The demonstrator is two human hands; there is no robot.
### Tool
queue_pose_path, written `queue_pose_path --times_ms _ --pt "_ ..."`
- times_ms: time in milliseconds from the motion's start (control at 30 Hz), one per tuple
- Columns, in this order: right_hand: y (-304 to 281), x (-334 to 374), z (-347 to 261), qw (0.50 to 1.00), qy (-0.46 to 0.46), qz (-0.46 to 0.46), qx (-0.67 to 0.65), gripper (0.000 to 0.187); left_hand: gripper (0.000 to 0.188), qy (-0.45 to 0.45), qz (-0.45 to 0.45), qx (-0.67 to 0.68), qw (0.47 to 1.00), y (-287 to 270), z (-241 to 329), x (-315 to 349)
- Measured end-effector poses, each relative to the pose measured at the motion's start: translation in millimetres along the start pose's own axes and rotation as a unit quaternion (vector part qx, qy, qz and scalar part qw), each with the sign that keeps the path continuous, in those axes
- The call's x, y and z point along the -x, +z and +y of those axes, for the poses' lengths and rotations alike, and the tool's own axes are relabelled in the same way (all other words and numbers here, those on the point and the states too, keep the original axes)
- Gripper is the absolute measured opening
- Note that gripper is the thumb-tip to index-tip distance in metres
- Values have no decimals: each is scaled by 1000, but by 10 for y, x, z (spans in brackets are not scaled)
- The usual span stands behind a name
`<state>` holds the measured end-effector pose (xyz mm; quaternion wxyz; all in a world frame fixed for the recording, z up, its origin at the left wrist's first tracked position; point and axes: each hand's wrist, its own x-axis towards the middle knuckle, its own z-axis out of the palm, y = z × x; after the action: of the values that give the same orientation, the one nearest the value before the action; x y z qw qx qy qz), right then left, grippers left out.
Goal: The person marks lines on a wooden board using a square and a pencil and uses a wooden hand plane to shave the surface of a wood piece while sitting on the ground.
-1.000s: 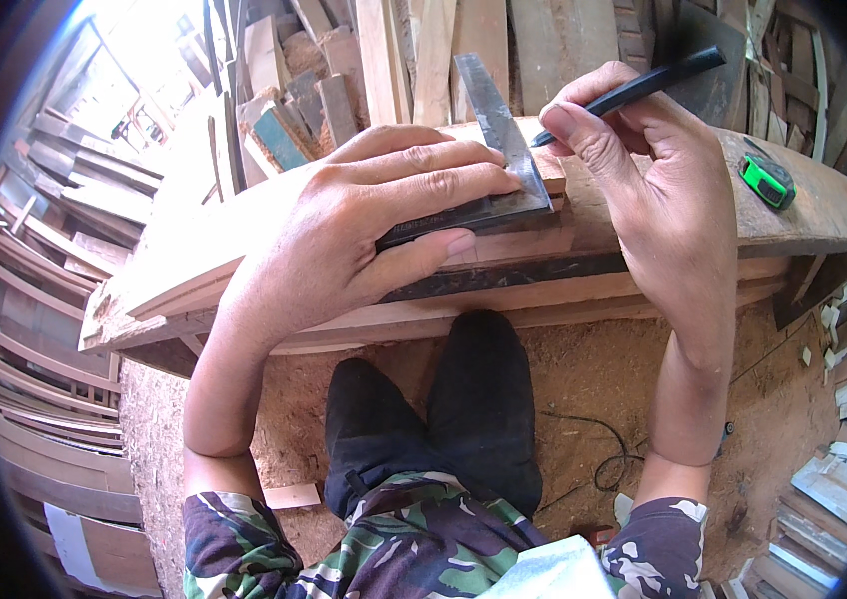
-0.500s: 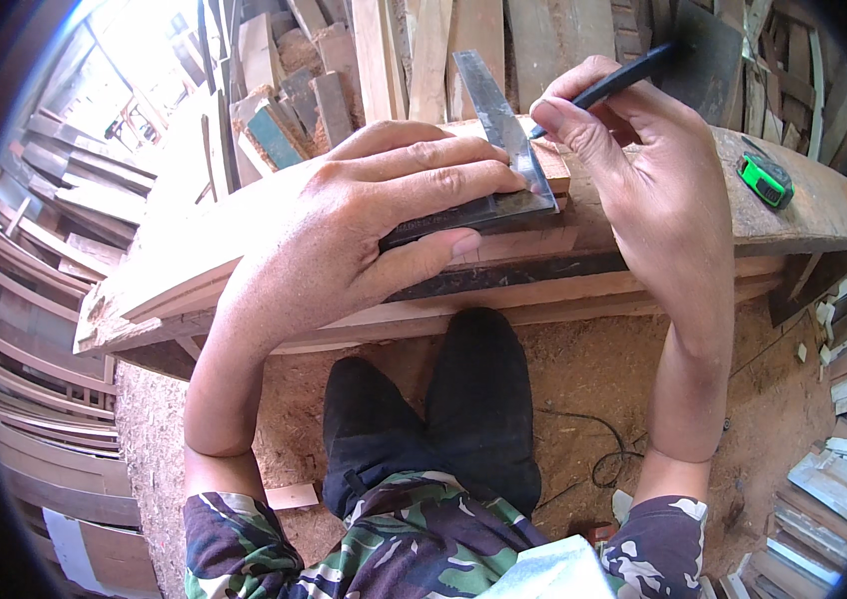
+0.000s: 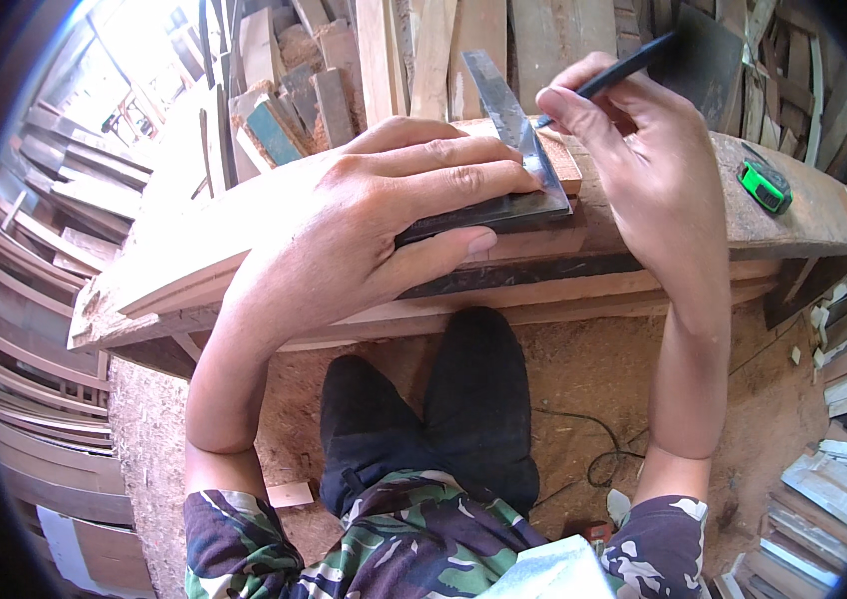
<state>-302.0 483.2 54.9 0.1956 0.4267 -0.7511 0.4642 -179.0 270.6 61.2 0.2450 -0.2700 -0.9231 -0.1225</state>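
Observation:
My left hand (image 3: 384, 215) presses flat on a dark metal try square (image 3: 518, 195), whose blade lies across a wooden plank (image 3: 194, 265) on the workbench. My right hand (image 3: 643, 170) holds a black pencil (image 3: 623, 72), its tip touching the wood right beside the square's blade. The plank rests on top of other long boards stacked along the bench.
A green tape measure (image 3: 765, 186) sits on the bench (image 3: 813, 215) to the right. Stacks of timber offcuts (image 3: 39, 290) line the left, the back and the lower right. Sawdust covers the floor (image 3: 583, 379), with a black cable (image 3: 598, 449) near my legs.
My right hand has drawn the pencil slightly along the square's blade, toward its far end. My left hand and the square have stayed put.

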Motion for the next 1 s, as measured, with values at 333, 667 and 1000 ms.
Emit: queue_pose_path --times_ms 333,667,1000 --pt "-349 453 -352 998 25 18 -45 20 42 11 21 -18 1000 42 -22 22" --pt "26 1191 -229 971 -172 123 110 23 25 180 236 -141 945 317 347 494" --pt "43 1543 -405 895 -255 165 326 34 49 230 176 -100 952 239 223 759"
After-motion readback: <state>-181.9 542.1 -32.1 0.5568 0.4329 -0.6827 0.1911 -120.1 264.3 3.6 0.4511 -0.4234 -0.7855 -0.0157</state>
